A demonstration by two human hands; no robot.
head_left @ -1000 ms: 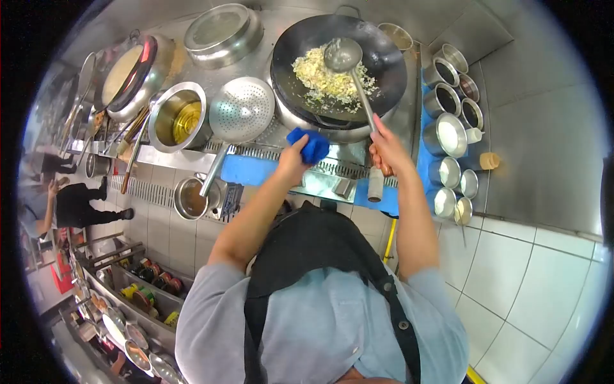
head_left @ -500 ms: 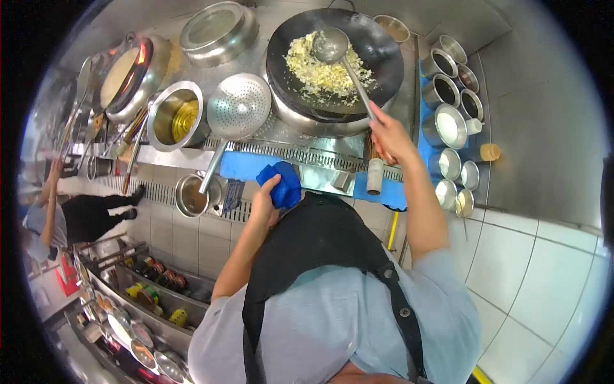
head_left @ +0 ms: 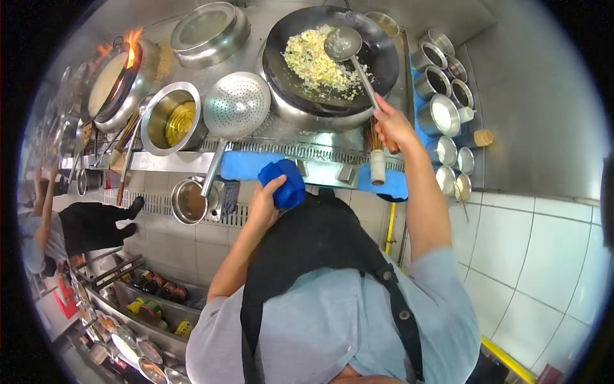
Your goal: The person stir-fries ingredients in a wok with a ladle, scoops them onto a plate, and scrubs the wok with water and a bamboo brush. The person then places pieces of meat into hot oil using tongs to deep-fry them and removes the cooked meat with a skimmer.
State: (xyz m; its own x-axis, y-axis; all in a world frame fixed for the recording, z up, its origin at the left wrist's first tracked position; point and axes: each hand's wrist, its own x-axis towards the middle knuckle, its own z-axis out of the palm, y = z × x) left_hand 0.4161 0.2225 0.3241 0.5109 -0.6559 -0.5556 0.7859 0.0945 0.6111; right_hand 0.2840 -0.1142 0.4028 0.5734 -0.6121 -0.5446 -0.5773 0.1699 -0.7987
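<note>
We see a dark, matt metal wok (head_left: 382,56) and a dull grey metal ladle (head_left: 343,44); its reddish-brown handle end (head_left: 391,146) looks like wood, though we see too little of it to be sure. Our blue cloth (head_left: 284,184) is crumpled. The strainer (head_left: 236,104) is smooth, perforated metal, the surface (head_left: 259,32) shiny metal, our black apron (head_left: 313,233) matt fabric, the white tiles (head_left: 502,237) glossy.

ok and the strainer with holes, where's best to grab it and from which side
Probably by the handle, close to its free end, coming from the near side: long and thin, it juts out past the stove's front ledge, while the broad perforated bowl sits farther back. The left hand is nearest, though it holds a blue cloth.
</note>
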